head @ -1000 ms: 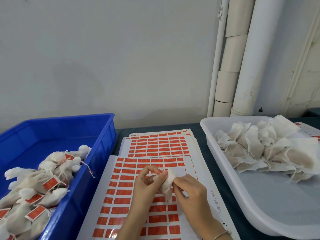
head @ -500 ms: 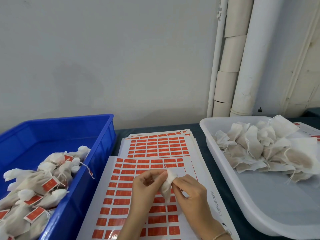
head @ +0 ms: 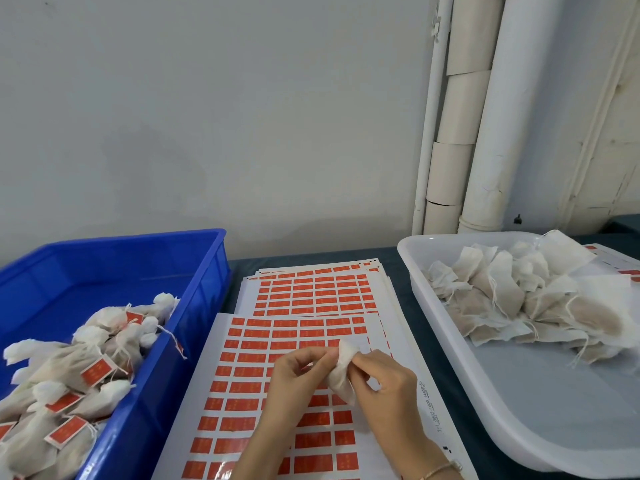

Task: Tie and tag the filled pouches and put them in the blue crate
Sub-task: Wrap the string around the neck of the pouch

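Change, last second: my left hand [head: 298, 375] went from a loose loop of thumb and forefinger to a tight pinch on the neck of the pouch [head: 341, 375]. My right hand [head: 384, 386] has stayed put, thumb and fingertips pinching the same neck from the other side. Neither hand is spread; both are curled in on the fabric.

Pouch: held between the two hands, just above the near sheet [head: 235, 368] of red tags. Its puffed top pokes up past my fingertips and the filled body hangs below. It sits in much the same spot as a second ago, a little more bunched at the top.

Meaning, my reading: the neck is being cinched, so this is the tying step. The string is too fine to see, so I cannot tell whether a knot is made. No tag on this pouch yet.

Otherwise unchanged from the earlier frame:
- crate [head: 207, 278] on my left, tagged pouches [head: 69, 362] piled at its near end
- tray [head: 405, 247] on my right, untied pouches [head: 502, 299] heaped at its far end
- same gaps in the sheet's upper right rows

Still to do: tag, then drop in crate.
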A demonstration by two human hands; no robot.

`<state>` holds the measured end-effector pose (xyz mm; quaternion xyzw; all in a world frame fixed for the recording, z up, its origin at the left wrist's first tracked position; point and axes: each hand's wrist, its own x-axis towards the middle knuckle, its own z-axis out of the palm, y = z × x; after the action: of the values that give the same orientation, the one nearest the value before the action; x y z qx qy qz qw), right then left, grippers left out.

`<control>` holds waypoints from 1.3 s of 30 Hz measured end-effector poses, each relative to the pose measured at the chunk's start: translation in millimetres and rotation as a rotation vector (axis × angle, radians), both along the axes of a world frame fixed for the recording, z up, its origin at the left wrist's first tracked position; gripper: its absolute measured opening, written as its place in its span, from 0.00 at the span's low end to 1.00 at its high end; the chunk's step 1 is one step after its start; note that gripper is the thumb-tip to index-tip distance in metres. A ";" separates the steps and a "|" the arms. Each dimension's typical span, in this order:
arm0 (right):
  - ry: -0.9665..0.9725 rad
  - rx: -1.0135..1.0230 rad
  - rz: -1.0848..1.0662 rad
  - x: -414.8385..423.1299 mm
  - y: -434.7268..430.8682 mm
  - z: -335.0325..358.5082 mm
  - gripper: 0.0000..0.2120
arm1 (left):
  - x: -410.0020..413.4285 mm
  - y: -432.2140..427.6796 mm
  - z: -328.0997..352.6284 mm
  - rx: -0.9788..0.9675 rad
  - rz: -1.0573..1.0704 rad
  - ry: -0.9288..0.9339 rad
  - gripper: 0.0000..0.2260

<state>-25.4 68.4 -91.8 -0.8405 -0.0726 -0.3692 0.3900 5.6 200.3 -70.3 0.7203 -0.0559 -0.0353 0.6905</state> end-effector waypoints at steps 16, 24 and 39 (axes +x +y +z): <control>0.166 0.200 0.044 2.6 2.2 7.0 0.12 | 2.3 -0.1 -2.8 0.036 0.061 -0.074 0.02; 0.232 0.176 0.164 0.8 4.4 6.6 0.09 | -9.7 -8.0 -0.6 0.082 -0.116 -0.200 0.11; 0.222 0.379 0.077 4.3 -9.2 15.8 0.06 | -7.7 -4.4 7.1 -0.083 -0.006 -0.176 0.13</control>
<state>-21.1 59.3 -76.0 -0.7841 0.0097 -0.2663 0.5604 -2.1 196.0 -63.2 0.6911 -0.1199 0.0281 0.7122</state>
